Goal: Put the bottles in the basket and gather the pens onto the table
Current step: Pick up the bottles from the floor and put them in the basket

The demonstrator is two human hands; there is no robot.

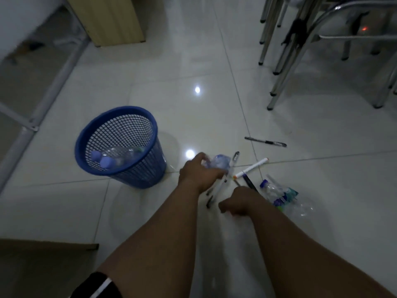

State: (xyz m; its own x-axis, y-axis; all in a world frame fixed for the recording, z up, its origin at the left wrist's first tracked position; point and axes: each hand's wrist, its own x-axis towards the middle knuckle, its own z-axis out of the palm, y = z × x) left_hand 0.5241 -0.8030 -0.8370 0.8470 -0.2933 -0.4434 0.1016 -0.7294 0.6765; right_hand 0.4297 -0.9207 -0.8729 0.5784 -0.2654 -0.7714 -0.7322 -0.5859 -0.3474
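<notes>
A blue mesh basket (137, 177) stands on the tiled floor at left, with clear bottles with blue caps (107, 161) inside. My left hand (198, 173) is shut on a crumpled clear bottle (219, 161) just right of the basket. My right hand (238, 201) is curled low over the floor; I cannot see whether it holds anything. Several pens (217, 190) and a white marker (251, 168) lie between my hands. A black pen (265, 141) lies apart, farther away. Another clear bottle (279, 194) with a blue cap lies right of my right hand.
Metal chair legs (277, 61) stand at the upper right. A wooden cabinet (113, 20) is at the top left beside a white frame (32, 117). A brown surface edge (43, 267) sits at the bottom left.
</notes>
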